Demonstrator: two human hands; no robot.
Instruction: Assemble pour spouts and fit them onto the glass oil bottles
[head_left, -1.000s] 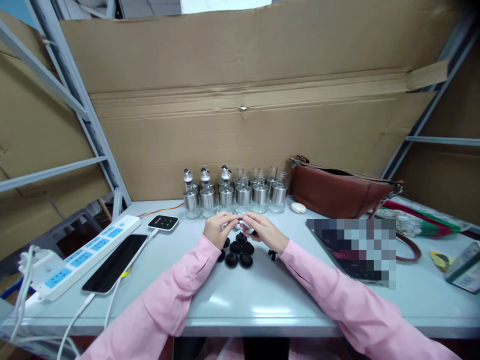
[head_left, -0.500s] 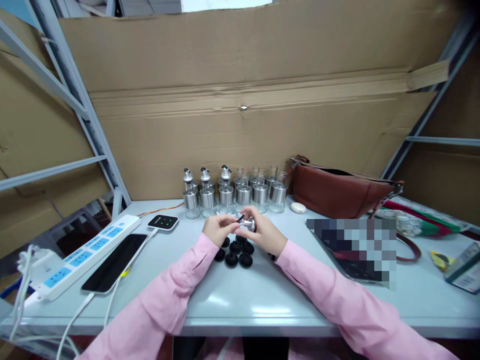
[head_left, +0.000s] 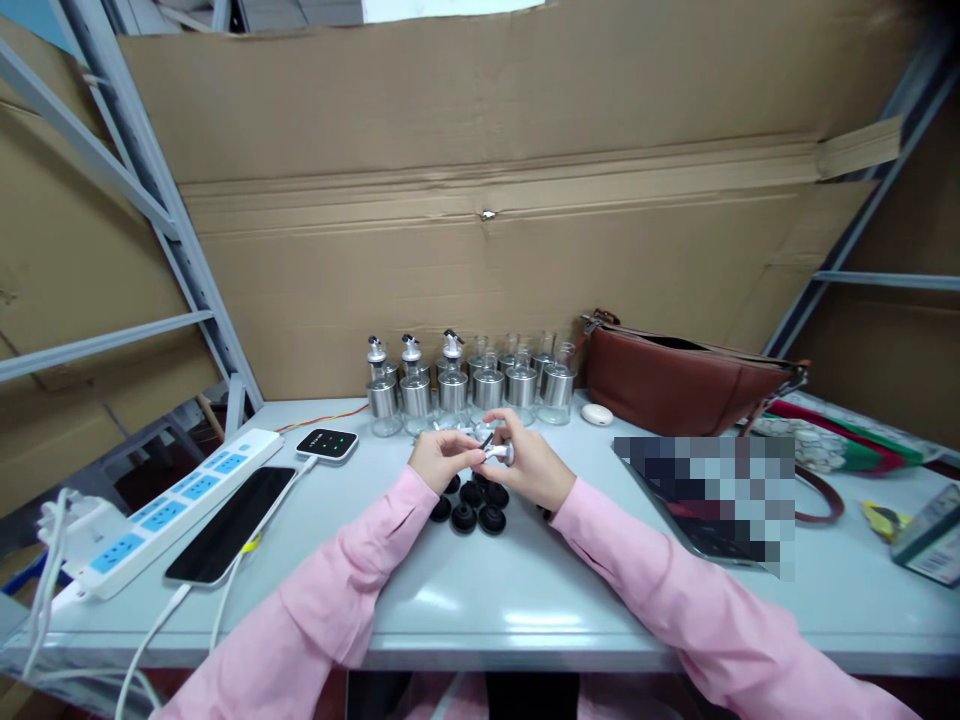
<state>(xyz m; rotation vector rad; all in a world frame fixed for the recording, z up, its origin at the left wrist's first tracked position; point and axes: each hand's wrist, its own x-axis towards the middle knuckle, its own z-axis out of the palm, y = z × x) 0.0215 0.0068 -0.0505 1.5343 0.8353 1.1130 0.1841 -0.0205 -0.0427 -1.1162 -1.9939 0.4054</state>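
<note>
where fingertips meet, pourer spout between both hands

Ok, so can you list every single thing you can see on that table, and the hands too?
table: one, pale grey, under everything
glass bottles: about nine, clear with silver bands, back row; three on the left have spouts
black caps: several, black, clustered under the hands
spout piece: one, silver and black, held between both hands
power strip: one, white and blue, left
phone: one, black, beside the strip
small charger box: one, black and white, green lights
brown bag: one, back right
white oval thing: one, by the bag
cardboard: brown, behind
left hand: pink sleeve, gripping the spout piece
right hand: pink sleeve, gripping it too
</note>
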